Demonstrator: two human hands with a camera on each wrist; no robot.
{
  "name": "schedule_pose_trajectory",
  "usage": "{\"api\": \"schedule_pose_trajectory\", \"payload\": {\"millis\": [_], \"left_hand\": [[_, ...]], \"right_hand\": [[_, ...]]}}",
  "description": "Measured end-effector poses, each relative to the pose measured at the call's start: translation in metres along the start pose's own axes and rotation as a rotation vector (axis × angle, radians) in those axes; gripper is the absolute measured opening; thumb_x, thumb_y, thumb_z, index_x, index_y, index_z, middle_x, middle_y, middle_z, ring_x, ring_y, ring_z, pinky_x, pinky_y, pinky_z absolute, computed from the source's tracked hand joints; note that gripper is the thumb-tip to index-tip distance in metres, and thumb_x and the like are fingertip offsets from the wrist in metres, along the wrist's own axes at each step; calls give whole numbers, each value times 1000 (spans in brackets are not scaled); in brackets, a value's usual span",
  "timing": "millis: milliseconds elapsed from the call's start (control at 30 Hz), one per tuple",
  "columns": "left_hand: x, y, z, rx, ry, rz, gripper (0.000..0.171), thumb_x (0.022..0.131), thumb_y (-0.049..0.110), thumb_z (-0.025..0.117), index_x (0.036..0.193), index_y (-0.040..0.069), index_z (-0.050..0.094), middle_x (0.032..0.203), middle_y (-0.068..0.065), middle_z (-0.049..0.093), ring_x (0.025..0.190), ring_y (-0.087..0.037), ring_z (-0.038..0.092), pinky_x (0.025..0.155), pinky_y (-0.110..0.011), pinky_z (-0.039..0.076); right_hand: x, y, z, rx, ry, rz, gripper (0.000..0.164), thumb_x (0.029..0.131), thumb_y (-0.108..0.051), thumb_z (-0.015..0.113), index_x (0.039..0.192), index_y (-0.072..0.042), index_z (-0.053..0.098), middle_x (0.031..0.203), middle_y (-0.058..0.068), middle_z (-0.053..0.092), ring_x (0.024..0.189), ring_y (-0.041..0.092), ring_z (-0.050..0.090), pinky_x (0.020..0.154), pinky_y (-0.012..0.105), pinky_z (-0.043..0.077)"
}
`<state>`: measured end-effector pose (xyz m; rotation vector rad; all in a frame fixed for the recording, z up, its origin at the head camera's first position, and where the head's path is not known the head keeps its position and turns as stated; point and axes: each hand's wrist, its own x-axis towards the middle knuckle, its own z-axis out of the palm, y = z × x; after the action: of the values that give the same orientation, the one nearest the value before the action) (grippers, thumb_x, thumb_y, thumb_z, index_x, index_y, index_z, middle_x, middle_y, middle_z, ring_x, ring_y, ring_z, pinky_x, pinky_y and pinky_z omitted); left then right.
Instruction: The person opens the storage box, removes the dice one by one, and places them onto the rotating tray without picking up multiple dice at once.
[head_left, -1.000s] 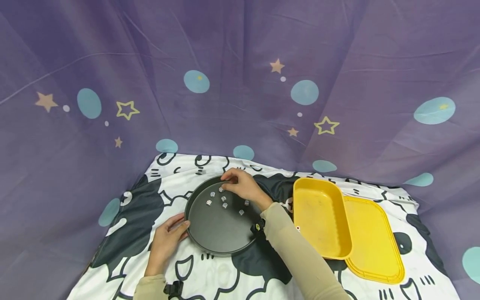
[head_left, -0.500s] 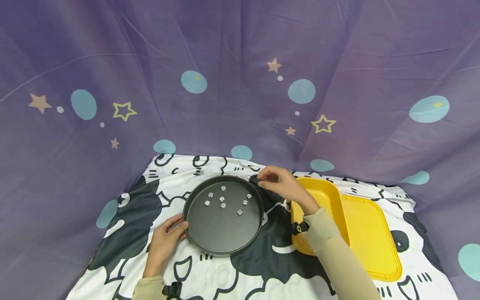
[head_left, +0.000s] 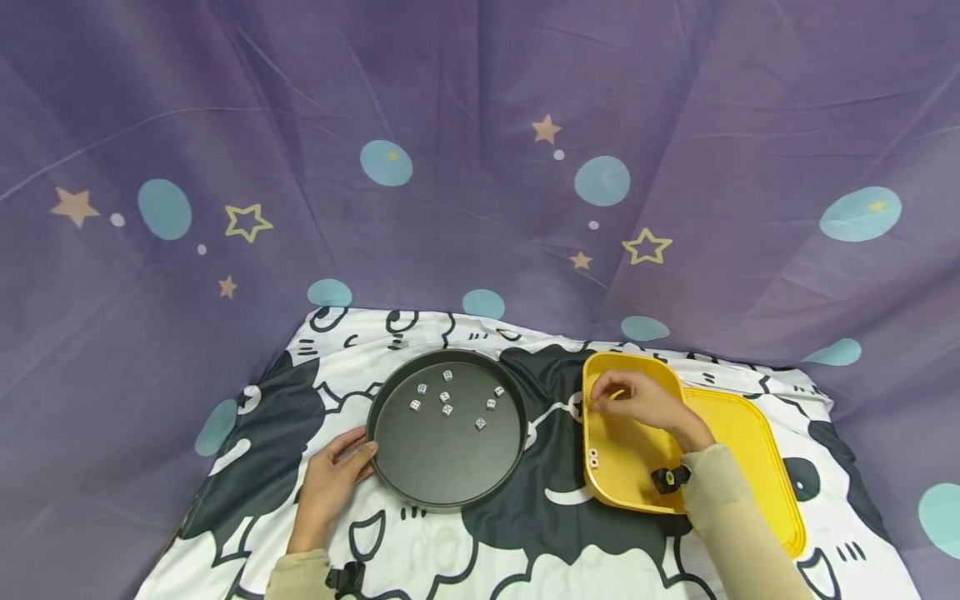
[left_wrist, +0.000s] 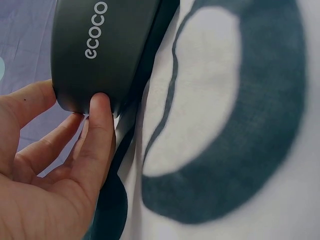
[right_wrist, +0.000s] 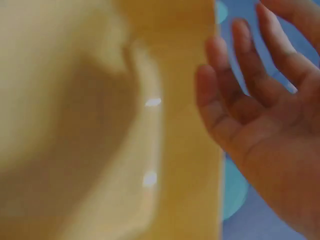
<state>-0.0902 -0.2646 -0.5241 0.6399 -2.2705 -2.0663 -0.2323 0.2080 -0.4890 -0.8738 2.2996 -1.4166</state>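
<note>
In the head view my left hand [head_left: 336,477] holds the left rim of a round dark grey pan [head_left: 442,483] on the cloth. Up close in the left wrist view, its fingertips touch the pan's outer wall [left_wrist: 100,35], printed "ecoco". Several small white dice [head_left: 446,397] lie scattered in the pan's far half. My right hand [head_left: 637,400] is over the yellow box [head_left: 615,492], fingers loosely bent. Nothing shows in its fingers in the right wrist view, where the box wall [right_wrist: 185,125] is beside them. White dice with red spots [head_left: 594,458] sit along the box's left side.
A flat yellow lid [head_left: 738,433] lies right of the box, partly beneath the right forearm. A black-and-white patterned cloth [head_left: 420,550] covers the surface. Behind it hangs a purple curtain [head_left: 450,167] with stars and blue ovals.
My right hand has left the pan's far side and moved right, over the yellow box. Another die is now uncovered near the pan's far rim. The left hand stays at the pan.
</note>
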Motion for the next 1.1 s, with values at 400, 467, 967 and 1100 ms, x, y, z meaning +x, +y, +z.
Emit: {"api": "schedule_pose_trajectory", "payload": {"millis": [400,467,967,1100], "left_hand": [[2,-2,1,-23,0,4,46,95,7,70,137,-4,55,136,-24,56,100,-11,68,82,-26,60],[2,-2,1,-22,4,10,45,95,7,70,137,-4,56,136,-24,56,99,-12,68,81,-26,60],[1,0,1,15,8,18,45,96,10,70,137,-3,56,136,-24,57,95,-9,69,81,-25,60],[0,1,2,16,6,17,45,96,8,69,137,-3,56,136,-24,56,95,-8,68,81,-25,60]], "right_hand": [[-11,31,6,28,-365,125,20,86,-1,76,106,-2,72,92,24,59,79,21,50,67,19,43],[-11,32,7,8,-372,130,20,85,-3,78,104,-5,74,93,21,58,81,21,49,67,20,42],[-8,35,20,-231,-345,87,20,73,-12,87,88,-18,76,84,3,50,81,15,43,68,28,35],[-9,34,20,-220,-332,105,19,74,-14,87,88,-19,75,84,4,50,82,16,43,69,28,35]]}}
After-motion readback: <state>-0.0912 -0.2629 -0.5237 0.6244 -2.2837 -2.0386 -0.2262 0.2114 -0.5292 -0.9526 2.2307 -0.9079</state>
